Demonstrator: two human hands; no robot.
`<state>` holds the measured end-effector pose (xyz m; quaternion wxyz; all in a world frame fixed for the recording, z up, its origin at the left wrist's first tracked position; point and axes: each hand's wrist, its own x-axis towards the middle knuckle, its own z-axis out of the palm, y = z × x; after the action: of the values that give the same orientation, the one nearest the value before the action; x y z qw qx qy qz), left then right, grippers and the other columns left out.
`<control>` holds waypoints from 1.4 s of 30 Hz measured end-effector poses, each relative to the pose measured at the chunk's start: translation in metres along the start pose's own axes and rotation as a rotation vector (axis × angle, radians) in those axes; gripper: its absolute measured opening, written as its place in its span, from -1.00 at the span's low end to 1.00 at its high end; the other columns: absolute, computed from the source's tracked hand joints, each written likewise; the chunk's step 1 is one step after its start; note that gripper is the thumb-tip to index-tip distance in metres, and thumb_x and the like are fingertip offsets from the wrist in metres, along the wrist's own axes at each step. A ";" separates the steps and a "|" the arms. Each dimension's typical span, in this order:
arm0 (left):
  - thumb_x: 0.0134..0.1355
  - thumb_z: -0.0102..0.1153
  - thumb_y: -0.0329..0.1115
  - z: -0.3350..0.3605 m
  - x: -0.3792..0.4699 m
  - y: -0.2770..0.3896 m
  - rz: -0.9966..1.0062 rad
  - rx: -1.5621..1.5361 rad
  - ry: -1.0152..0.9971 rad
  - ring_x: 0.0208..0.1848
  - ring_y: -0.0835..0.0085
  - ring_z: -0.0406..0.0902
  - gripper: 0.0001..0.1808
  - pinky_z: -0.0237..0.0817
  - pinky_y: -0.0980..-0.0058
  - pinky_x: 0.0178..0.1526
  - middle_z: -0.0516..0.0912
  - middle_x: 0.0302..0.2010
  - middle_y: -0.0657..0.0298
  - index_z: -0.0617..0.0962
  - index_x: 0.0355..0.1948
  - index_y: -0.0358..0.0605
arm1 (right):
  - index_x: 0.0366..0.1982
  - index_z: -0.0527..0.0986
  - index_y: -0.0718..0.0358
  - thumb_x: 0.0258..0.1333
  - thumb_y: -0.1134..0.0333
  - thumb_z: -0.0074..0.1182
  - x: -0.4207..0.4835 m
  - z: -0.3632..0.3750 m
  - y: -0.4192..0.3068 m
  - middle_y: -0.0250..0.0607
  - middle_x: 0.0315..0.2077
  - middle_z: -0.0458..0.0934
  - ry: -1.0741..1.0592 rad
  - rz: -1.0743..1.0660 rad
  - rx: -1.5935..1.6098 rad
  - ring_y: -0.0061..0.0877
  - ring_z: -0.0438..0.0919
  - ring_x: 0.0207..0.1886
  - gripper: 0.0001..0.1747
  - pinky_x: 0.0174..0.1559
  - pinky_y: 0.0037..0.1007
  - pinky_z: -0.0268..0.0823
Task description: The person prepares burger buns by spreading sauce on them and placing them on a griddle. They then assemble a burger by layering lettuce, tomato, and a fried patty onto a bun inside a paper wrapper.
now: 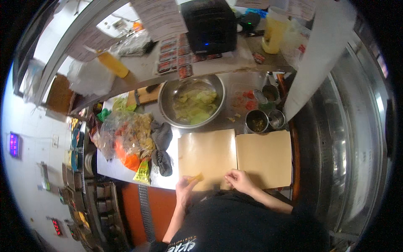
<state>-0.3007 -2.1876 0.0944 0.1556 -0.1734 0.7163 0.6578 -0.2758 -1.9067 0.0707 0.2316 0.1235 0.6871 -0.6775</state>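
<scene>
Two sheets of brown paper lie side by side on the steel counter, the left sheet [207, 151] glossier than the right sheet [266, 157]. My left hand [185, 186] pinches a small yellow-orange piece [195, 178], of a kind I cannot tell, at the left sheet's near left corner. Over the near edge, where the sheets meet, is my right hand [237, 181] with curled fingers; whether something thin is between them cannot be made out. Beyond the left sheet stands a steel bowl [161, 108] holding pale green leafy pieces [198, 105].
Steel cups [257, 121] stand behind the right sheet. Left of the paper lie a dark grey cloth [161, 135], clear plastic bags of food [126, 129] and a yellow-green packet [143, 171]. A shelf overhead holds a black machine [209, 28] and a yellow squeeze bottle [113, 64].
</scene>
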 end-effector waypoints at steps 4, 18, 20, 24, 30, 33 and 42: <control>0.30 0.34 -0.59 0.014 0.012 -0.014 0.166 -0.099 -0.129 -0.08 0.52 0.66 -0.85 0.48 0.53 0.05 0.76 -0.05 0.14 0.58 -0.20 -0.23 | -0.10 0.62 0.34 0.45 0.35 0.14 -0.012 -0.021 0.012 -0.32 -0.37 0.70 0.018 -0.042 -0.091 -0.67 0.64 -0.36 -0.81 -0.29 -0.55 0.51; 0.30 0.35 -0.56 0.021 0.045 -0.019 0.079 0.096 -0.334 -0.17 0.53 0.67 -0.77 0.50 0.55 -0.06 0.74 -0.18 0.23 0.57 -0.07 -0.25 | -0.10 0.66 0.26 0.36 0.33 0.17 -0.002 -0.027 -0.043 -0.19 -0.39 0.74 0.344 -0.228 -0.383 -0.48 0.72 -0.33 -0.81 -0.21 -0.39 0.53; 0.29 0.36 -0.56 0.010 0.056 -0.018 0.095 0.101 -0.371 -0.17 0.53 0.67 -0.75 0.50 0.55 -0.06 0.75 -0.18 0.24 0.58 -0.05 -0.26 | -0.10 0.66 0.22 0.37 0.29 0.17 -0.013 -0.013 -0.038 -0.18 -0.40 0.73 0.331 -0.152 -0.458 -0.45 0.72 -0.34 -0.80 -0.22 -0.36 0.52; 0.28 0.36 -0.57 -0.015 0.079 -0.019 0.097 0.092 -0.471 -0.16 0.54 0.67 -0.75 0.51 0.55 -0.04 0.75 -0.17 0.24 0.59 -0.05 -0.25 | -0.13 0.68 0.24 0.34 0.32 0.20 -0.033 0.035 -0.019 -0.17 -0.47 0.72 0.408 -0.058 -0.483 -0.44 0.72 -0.39 -0.82 -0.26 -0.39 0.52; 0.27 0.43 -0.40 -0.032 0.077 -0.004 0.118 0.329 -0.748 -0.13 0.56 0.65 -0.74 0.46 0.52 -0.02 0.75 -0.18 0.27 0.62 -0.07 -0.18 | 0.20 0.52 0.31 0.26 0.48 0.27 -0.040 0.133 0.015 -0.13 0.05 0.69 0.547 -0.215 0.018 -0.46 0.69 -0.03 -0.53 -0.03 -0.44 0.56; 0.30 0.41 -0.40 -0.027 0.062 0.006 0.037 0.339 -0.949 -0.18 0.61 0.62 -0.79 0.43 0.57 -0.06 0.73 -0.23 0.31 0.62 -0.11 -0.17 | 0.23 0.48 0.36 0.26 0.52 0.28 -0.045 0.164 0.027 -0.16 0.09 0.65 0.563 -0.263 0.354 -0.52 0.64 0.02 -0.48 0.01 -0.47 0.54; 0.34 0.33 -0.50 -0.011 0.043 -0.014 -0.075 0.100 -1.213 -0.11 0.60 0.65 -0.80 0.47 0.58 0.00 0.74 -0.17 0.31 0.63 -0.05 -0.25 | -0.20 0.61 0.39 0.26 0.56 0.29 -0.071 0.184 0.051 -0.26 -0.30 0.72 0.824 -0.219 0.441 -0.62 0.66 -0.27 -0.90 -0.15 -0.54 0.53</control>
<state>-0.3330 -2.2011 0.0630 0.5667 0.2147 0.5236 0.5988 -0.1623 -2.0758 0.0656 -0.1644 0.3547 0.5707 -0.7221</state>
